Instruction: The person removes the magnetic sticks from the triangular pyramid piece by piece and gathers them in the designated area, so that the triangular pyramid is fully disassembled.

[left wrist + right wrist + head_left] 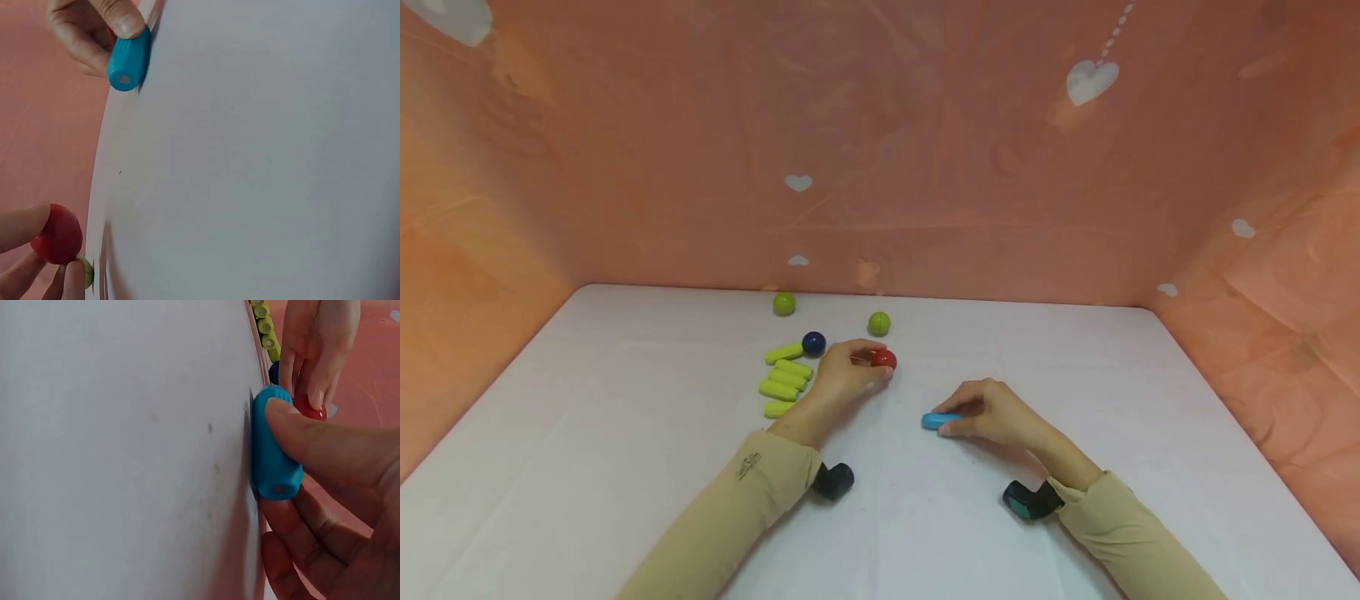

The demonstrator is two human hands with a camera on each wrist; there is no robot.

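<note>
A shiny red ball (885, 359) is pinched between the thumb and fingers of my left hand (844, 372), toward the back middle of the table. The left wrist view shows the same red ball (60, 235) at its lower left. To the right and nearer, my right hand (996, 412) pinches a blue, rounded, rod-like piece (938, 421) with a small round spot at its end. In the right wrist view the thumb lies along the blue piece (272, 450), which is at or just above the white surface. A gap separates the two hands.
Several yellow-green rod-like pieces (778, 389) lie left of my left hand, one touching or near a dark blue ball (813, 343). Two green balls, one at the back left (784, 303) and another (879, 323) behind the red ball, sit near the table's far edge. Orange cloth (925, 167) surrounds the white table (587, 417).
</note>
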